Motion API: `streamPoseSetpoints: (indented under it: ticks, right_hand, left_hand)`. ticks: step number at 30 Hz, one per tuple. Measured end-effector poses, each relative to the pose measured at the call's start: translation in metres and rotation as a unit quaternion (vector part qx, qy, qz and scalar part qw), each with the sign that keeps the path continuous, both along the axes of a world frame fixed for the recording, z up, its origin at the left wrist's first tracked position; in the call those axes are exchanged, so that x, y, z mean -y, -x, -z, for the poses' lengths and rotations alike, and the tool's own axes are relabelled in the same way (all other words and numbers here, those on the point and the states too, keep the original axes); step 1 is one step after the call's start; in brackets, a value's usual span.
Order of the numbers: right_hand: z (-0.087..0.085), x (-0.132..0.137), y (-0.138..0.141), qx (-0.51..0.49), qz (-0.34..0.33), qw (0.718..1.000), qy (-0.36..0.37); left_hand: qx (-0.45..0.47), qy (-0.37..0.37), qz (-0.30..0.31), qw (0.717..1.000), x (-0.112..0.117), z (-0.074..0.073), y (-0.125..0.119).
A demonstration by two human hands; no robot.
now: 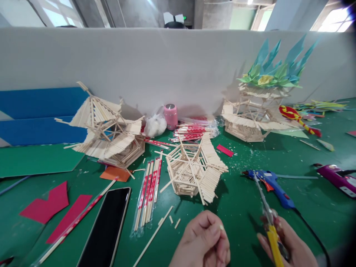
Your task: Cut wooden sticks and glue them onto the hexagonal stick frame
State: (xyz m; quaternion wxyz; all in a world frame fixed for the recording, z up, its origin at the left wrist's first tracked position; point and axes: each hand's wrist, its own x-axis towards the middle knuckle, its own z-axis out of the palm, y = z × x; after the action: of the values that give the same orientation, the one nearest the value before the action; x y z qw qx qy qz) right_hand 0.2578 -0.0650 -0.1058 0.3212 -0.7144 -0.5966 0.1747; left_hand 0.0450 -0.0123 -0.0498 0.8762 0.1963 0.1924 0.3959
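Note:
My left hand [203,240] is closed in a pinch, and the pale tip of a small piece of wooden stick [221,227] shows at its fingertips. At the lower right my right hand [289,241] grips a yellow-handled tool [274,243] with a long, narrow metal end pointing up and away; its exact kind is unclear. Beyond my left hand stands a half-roofed, many-sided frame [190,163] built of wooden sticks. Short stick offcuts [177,223] and a longer chopstick [154,235] lie to the left of that hand.
A blue glue gun [274,183] lies beyond my right hand, its cord trailing forward. Finished stick pavilions stand left [111,133] and right [247,118]. Wrapped chopsticks [148,191], a phone [107,226], red paper [47,204] and a pink flask [170,116] occupy the green table.

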Motion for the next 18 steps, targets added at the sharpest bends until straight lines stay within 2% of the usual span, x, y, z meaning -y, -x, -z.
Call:
streamPoseSetpoints:
  ticks: [4, 7, 10, 12, 14, 16, 18]
  right_hand:
    - [0.003, -0.009, -0.023, 0.102, 0.054, 0.990, 0.082]
    - [0.015, -0.009, -0.038, 0.137, 0.021, 0.987, 0.086]
    - [0.017, -0.009, -0.046, 0.174, -0.023, 0.984, 0.026]
    - [0.009, -0.011, -0.044, 0.213, -0.041, 0.975, -0.038]
    - [-0.004, -0.013, -0.034, 0.211, -0.049, 0.971, -0.103]
    - [-0.018, -0.016, -0.017, 0.137, -0.074, 0.976, -0.152]
    - [-0.031, -0.019, 0.004, 0.052, -0.188, 0.966, -0.169]
  left_hand:
    - [-0.019, 0.008, -0.004, 1.000, 0.000, 0.000, 0.002]
    - [-0.034, 0.013, 0.007, 0.999, -0.002, 0.003, 0.003]
    - [-0.049, 0.023, 0.010, 0.998, -0.003, 0.005, 0.004]
    - [-0.068, 0.020, 0.008, 0.997, -0.003, 0.005, 0.003]
    - [-0.110, 0.008, 0.009, 0.994, -0.001, 0.004, 0.002]
    - [-0.176, -0.016, 0.036, 0.984, 0.000, 0.003, 0.002]
    - [-0.234, -0.040, 0.072, 0.969, 0.002, 0.001, 0.002]
